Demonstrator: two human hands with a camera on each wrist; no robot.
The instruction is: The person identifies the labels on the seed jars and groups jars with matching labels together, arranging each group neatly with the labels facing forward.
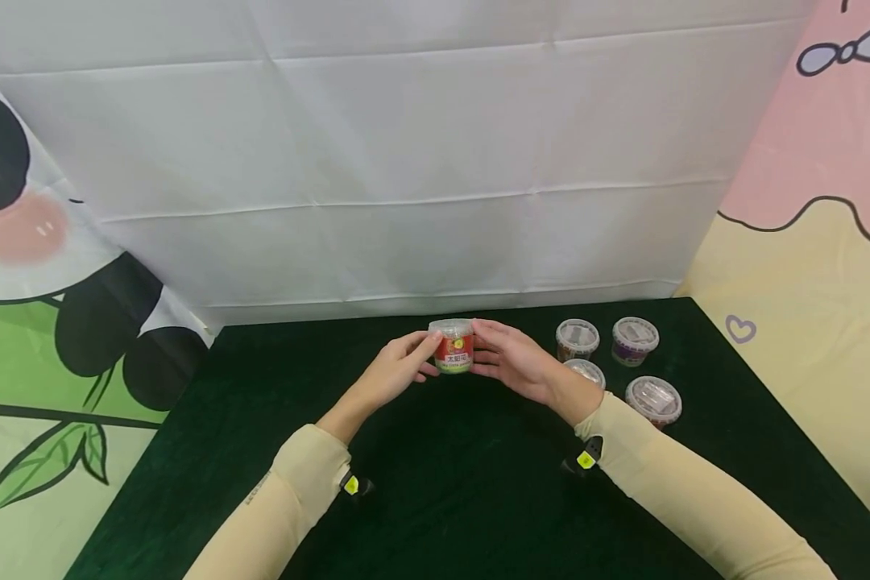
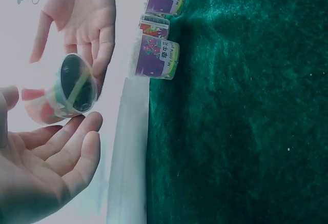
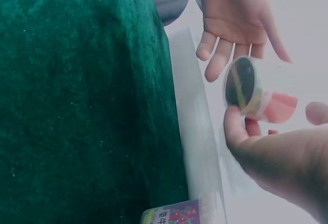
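Note:
A small clear plastic tub (image 1: 453, 348) with a red and green label is held up between both hands near the table's far edge. My left hand (image 1: 399, 366) grips its left side, thumb at the front. From the right, my right hand (image 1: 511, 358) holds it with the thumb near the rim and fingers along the side. The left wrist view shows the tub's dark round base (image 2: 78, 84), raised off the cloth. In the right wrist view the same tub (image 3: 259, 96) sits between the fingertips of both hands.
Several similar lidded tubs stand on the right of the dark green cloth (image 1: 435, 483): one at the far right (image 1: 634, 341), one nearer (image 1: 654, 400), another (image 1: 577, 338) close to the right hand. A white fabric backdrop (image 1: 420, 161) rises behind the table.

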